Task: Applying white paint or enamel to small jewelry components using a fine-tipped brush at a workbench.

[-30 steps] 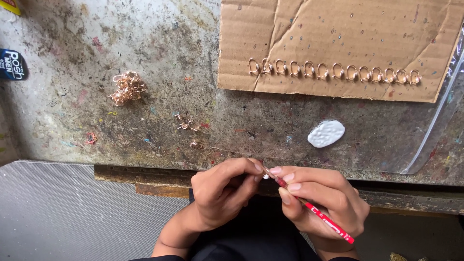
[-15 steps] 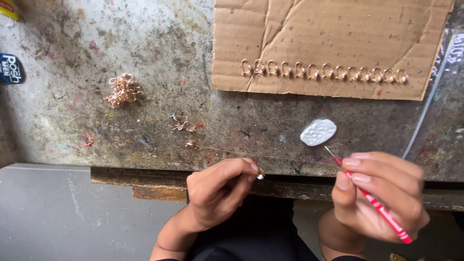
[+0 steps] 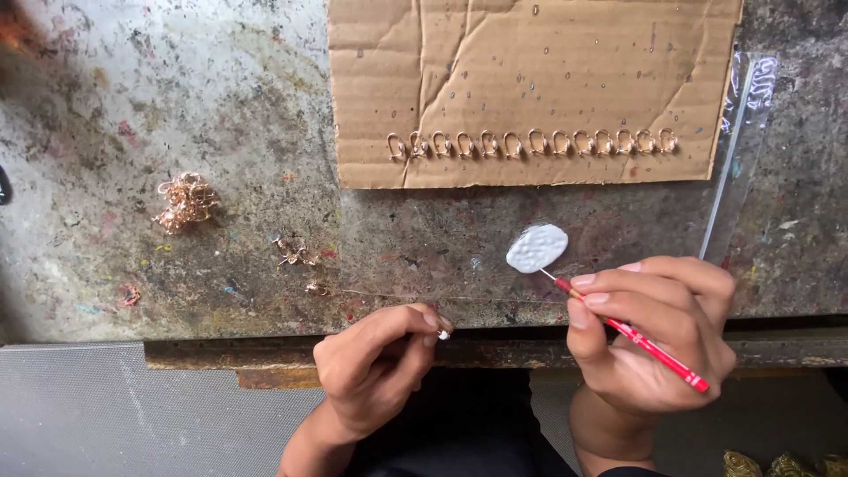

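**A:** Where's it at? Left hand fingers pinch a tiny earring piece with a pale stone at the bench's near edge. Right hand grips a red pick tool, tip touching the white paste blob.

**B:** Looks partway. A dozen hooks sit in a row on the far cardboard; a copper pile waits left.

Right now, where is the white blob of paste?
In the head view, the white blob sits on the workbench right of centre, just below the cardboard sheet, touching the red tool's tip.
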